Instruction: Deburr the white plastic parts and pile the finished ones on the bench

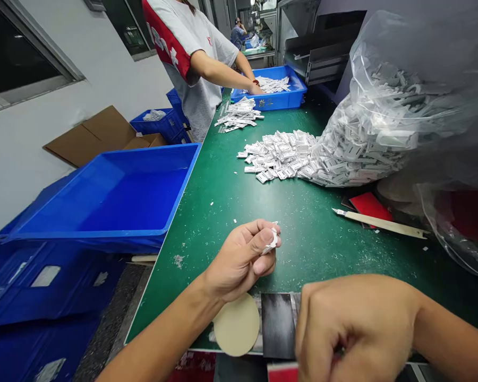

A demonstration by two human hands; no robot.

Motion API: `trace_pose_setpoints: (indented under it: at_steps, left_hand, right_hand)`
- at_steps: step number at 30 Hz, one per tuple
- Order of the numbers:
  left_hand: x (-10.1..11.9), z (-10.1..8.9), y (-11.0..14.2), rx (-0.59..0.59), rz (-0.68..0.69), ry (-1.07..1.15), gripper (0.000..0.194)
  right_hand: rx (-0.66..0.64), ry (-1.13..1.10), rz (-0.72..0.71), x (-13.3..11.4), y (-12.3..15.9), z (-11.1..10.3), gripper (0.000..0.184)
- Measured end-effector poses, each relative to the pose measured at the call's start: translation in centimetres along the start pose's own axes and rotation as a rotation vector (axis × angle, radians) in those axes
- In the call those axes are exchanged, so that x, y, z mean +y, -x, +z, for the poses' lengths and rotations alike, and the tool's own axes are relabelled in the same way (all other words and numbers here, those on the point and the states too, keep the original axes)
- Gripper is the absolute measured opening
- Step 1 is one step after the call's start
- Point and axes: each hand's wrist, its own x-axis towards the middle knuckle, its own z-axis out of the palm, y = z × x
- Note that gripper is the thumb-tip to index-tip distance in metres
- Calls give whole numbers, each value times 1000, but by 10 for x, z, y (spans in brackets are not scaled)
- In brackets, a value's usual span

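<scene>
Pinched between the thumb and fingers of my left hand [241, 260] is a small white plastic part [271, 241], held above the green table [207, 212]. My right hand [354, 323] is curled closed at the lower right, close to the camera; whatever it may hold is hidden. Below my left hand, at the table's near edge, lie a round cream disc [237, 326] and a dark rectangular pad [278, 326]. Farther up the table, similar white parts form a heap [281, 154] that meets a clear plastic bag [418, 106] full of them.
A craft knife [378, 222] lies at right by a red sheet [370, 206]. Left of the table stands a large blue bin [103, 233]. At the far end, a co-worker [199, 58] reaches into a blue tray [279, 101] of white parts, beside a smaller pile [241, 114].
</scene>
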Motion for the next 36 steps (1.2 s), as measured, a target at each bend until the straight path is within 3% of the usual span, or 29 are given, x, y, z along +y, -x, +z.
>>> trace_pose_setpoints:
  at_steps: [1, 3, 4, 5, 8, 9, 10, 12, 15, 17, 22, 25, 28, 31, 36]
  left_hand:
    - [0, 0, 0, -1, -3, -2, 23]
    - [1, 1, 1, 6, -2, -9, 23]
    - [1, 1, 1, 8, -2, -10, 23]
    - [1, 0, 2, 7, -4, -9, 23]
    - [1, 0, 2, -29, -13, 8, 21]
    - [0, 0, 2, -38, -20, 11, 20]
    - [0, 0, 2, -37, -20, 10, 19]
    - [0, 0, 2, -25, -7, -4, 18]
    - [0, 0, 1, -11, 33, -83, 20]
    - [-1, -2, 0, -5, 50, -186, 19]
    - [-2, -7, -3, 153, 229, -574, 15]
    - [-4, -10, -4, 305, 434, -748, 13]
    - [-4, -11, -2, 409, 678, -948, 9]
    - [-5, -11, 1, 404, 853, -1066, 17]
    - [-6, -11, 2, 395, 906, -1143, 29]
  right_hand:
    - [15, -25, -29, 0, 0, 0, 30]
    - [307, -79, -77, 0, 0, 1, 30]
    - [393, -70, -82, 0, 0, 2, 30]
    - [352, -39, -101, 1, 1, 3, 29]
    - [-78, 41, -110, 1, 3, 5, 26]
    - [-62, 30, -98, 2, 3, 5, 28]
    - [62, 28, -83, 2, 4, 4, 29]
    - [496, 84, -50, 4, 3, -1, 29]
    - [1125, 194, -155, 7, 0, -11, 22]
    - [1340, 128, -223, 9, -2, -16, 20]
    - [1382, -146, -172, 12, -7, -22, 20]
    - [1386, -276, -147, 17, -11, -23, 15]
    - [1306, -371, -114, 22, -15, -21, 15]
    - [1270, -380, -89, 27, -18, -16, 16]
    - [1235, -389, -87, 29, -21, -12, 18]
